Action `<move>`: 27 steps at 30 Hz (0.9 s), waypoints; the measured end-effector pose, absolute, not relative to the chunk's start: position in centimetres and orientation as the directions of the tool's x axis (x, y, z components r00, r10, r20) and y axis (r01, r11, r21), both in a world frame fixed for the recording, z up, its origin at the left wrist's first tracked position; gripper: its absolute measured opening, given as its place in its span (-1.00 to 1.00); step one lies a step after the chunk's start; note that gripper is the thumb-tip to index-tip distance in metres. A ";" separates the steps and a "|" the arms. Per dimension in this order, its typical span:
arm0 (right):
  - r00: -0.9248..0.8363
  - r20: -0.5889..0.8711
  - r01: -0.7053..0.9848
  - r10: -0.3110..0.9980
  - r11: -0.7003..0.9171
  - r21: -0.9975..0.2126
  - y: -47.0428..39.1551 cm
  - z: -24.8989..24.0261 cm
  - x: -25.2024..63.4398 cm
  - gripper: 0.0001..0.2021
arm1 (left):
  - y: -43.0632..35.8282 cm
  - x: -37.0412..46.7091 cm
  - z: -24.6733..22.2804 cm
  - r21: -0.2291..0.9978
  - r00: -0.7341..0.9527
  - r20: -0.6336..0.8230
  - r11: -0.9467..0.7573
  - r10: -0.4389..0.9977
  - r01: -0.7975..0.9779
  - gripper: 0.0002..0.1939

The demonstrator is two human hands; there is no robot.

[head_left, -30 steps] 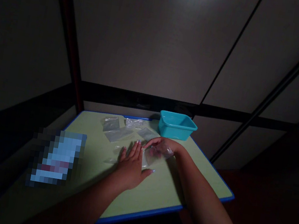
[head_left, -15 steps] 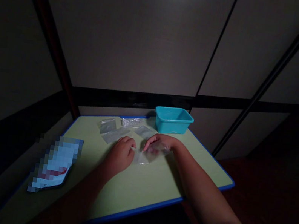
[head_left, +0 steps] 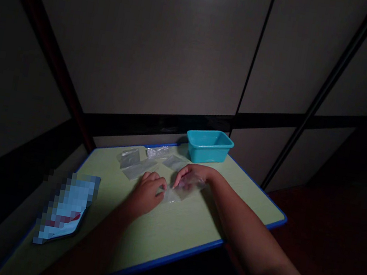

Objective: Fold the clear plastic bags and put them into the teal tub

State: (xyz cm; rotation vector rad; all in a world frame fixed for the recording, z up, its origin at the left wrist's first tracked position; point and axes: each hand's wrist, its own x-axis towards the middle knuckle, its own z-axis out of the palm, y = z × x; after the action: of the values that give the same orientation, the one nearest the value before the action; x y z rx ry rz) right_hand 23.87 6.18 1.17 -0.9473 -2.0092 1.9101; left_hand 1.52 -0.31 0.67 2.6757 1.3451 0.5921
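Note:
A clear plastic bag [head_left: 174, 195] lies low over the pale green table, between my two hands. My right hand [head_left: 192, 177] is partly inside or behind the clear plastic, its fingers bent down toward the bag; what they grip is blurred by the film. At the bag's left edge is my left hand [head_left: 150, 193], thumb and forefinger curved with a small gap between them. Just beyond the hands, more flat clear bags [head_left: 139, 167] are spread out, with a crumpled clear bag [head_left: 158, 152] behind them.
A turquoise plastic basket [head_left: 209, 147] stands at the table's back right. At the left edge lies a phone or tablet [head_left: 69, 207], its screen pixelated. The table [head_left: 172, 243] has a blue rim, and cabinet panels [head_left: 170, 50] rise behind it.
My left hand's thumb and forefinger have parted from the bag's edge. My right hand stays at the plastic. The whole view has shifted slightly.

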 end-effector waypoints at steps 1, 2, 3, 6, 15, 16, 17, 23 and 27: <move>-0.772 -0.272 0.302 0.574 -0.044 -0.952 6.2 1.1 23.9 -0.74 | -0.3 1.5 0.5 0.253 0.538 0.301 -0.610 0.788 0.751 -0.84; -0.773 -0.274 0.303 0.572 -0.046 -0.952 6.3 1.1 23.9 -0.74 | -0.2 1.5 0.4 0.259 0.535 0.302 -0.608 0.789 0.751 -0.84; -0.773 -0.277 0.302 0.570 -0.053 -0.952 6.3 1.0 23.9 -0.74 | -0.1 1.5 0.3 0.265 0.529 0.300 -0.602 0.794 0.753 -0.85; -0.770 -0.282 0.298 0.572 -0.068 -0.952 6.4 0.9 23.8 -0.74 | 0.0 1.4 0.1 0.278 0.517 0.295 -0.590 0.803 0.758 -0.85; -0.778 -0.257 0.301 0.573 -0.018 -0.953 6.1 1.4 23.6 -0.68 | -0.2 1.3 0.2 0.281 0.501 0.270 -0.565 0.823 0.776 -0.84; -0.778 -0.254 0.299 0.574 -0.018 -0.954 6.0 1.5 23.6 -0.68 | -0.2 1.3 0.3 0.283 0.496 0.262 -0.557 0.828 0.781 -0.83; -0.778 -0.255 0.298 0.575 -0.020 -0.954 6.0 1.6 23.5 -0.69 | -0.2 1.3 0.3 0.285 0.493 0.256 -0.552 0.832 0.784 -0.83; -0.773 -0.249 0.307 0.583 0.001 -0.952 5.9 1.6 23.2 -0.69 | 0.1 1.2 0.1 0.295 0.495 0.241 -0.549 0.835 0.782 -0.81; -0.794 -0.156 0.244 0.588 0.072 -0.967 6.0 1.2 23.1 -0.61 | 0.1 1.1 0.2 0.302 0.501 0.255 -0.560 0.827 0.771 -0.79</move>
State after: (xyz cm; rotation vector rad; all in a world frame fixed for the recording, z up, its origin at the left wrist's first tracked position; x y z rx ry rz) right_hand 23.07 6.04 1.23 -0.8360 -2.0769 1.7822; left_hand 1.10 0.12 0.15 2.5900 1.3894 0.5630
